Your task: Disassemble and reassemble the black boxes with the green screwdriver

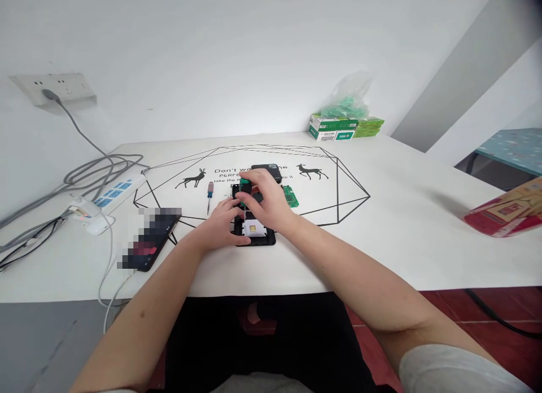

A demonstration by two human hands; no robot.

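A black device housing (255,241) lies on the white table mat, with a white part bearing a small gold square (254,228) in its lower half. My left hand (222,226) rests on the housing's left side, fingers around its edge. My right hand (266,198) is closed round a green and black tool handle (244,185), held upright over the housing's upper left; a thin shaft points down from it. A green circuit board (291,196) lies just right of my right hand. Behind the hand sits a black part (271,171).
A screwdriver (210,197) with a red and blue handle lies left of the housing. Farther left are a phone (154,240), a power strip (121,191) and cables. Green and white boxes (334,127) stand by the wall. A red packet (503,212) is at the right.
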